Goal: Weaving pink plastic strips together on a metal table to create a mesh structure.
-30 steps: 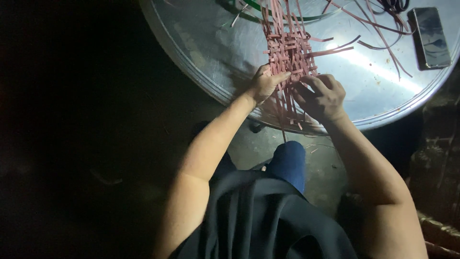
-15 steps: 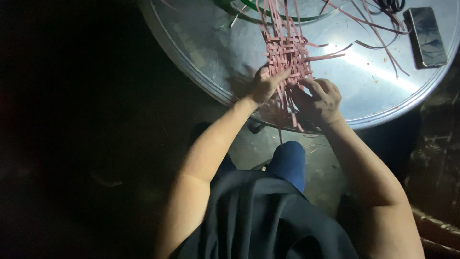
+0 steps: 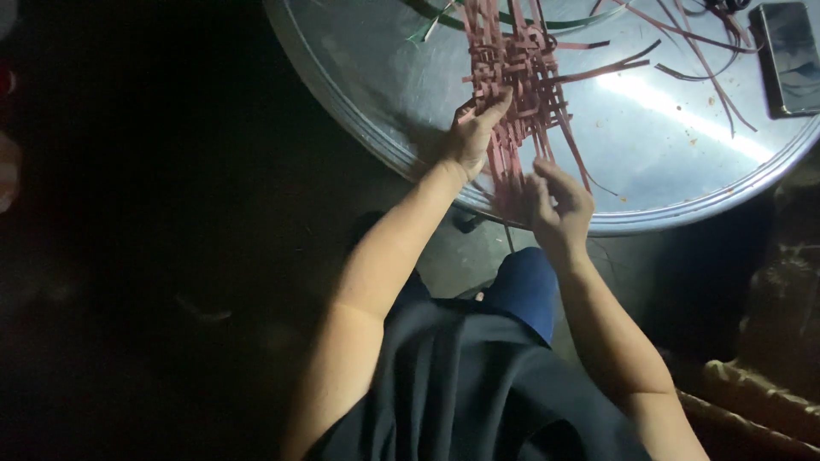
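Note:
A woven band of reddish-brown strips [image 3: 517,72] lies on a round shiny metal tray [image 3: 683,128], its loose ends trailing toward me. My left hand [image 3: 474,137] rests flat on the weave's near left edge, fingers pressing the strips down. Just below and to the right, my right hand [image 3: 559,205] pinches some of the loose strip ends near the tray's front rim. Which strands it holds is blurred.
A dark phone [image 3: 790,55] lies at the tray's far right. Loose reddish strips [image 3: 700,51] and a few green ones [image 3: 547,21] spread over the tray's back. A woven basket edge [image 3: 752,393] shows at the lower right. The floor to the left is dark.
My right hand has drawn back toward me, off the weave, onto the loose ends. My left hand stretched its fingers farther onto the weave.

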